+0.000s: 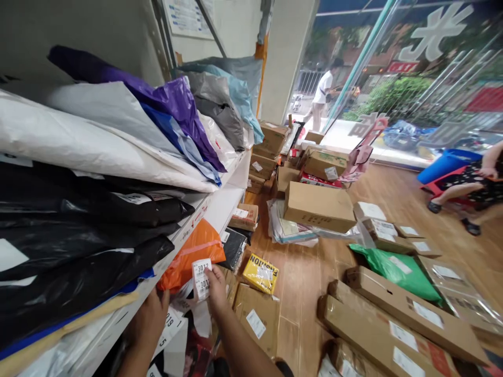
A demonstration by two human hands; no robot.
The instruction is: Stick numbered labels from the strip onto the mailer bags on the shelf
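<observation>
We look down beside a white metal shelf (220, 209) stacked with soft plastic mailer bags: black, white, purple, blue and grey ones, too overlapped to count. The shelf runs out of view at our left, and the lowest level is mostly hidden.

On the wooden floor to the right of the shelf lie many brown cardboard boxes; the plainest is one wide, flat carton (319, 207) well away from the shelf. Three long cardboard boxes (412, 314) lie at the lower right, partly cut off. Between them and the carton sits one green plastic parcel (393, 269). Just beside the shelf's foot lies one yellow plastic packet (260, 273) with black lettering that we cannot fully read.

An orange plastic mailer bag (192, 256) pokes out from the shelf's lower level. Our right hand (216, 290) pinches a small white printed label (201, 278) between thumb and fingers, held against the bag's lower edge; its top line reads 3012. Our left hand (151, 317) is under the shelf edge below the bag, fingers curled; whether it grips anything we cannot tell.

Two other people appear far from the shelf, blurred.
</observation>
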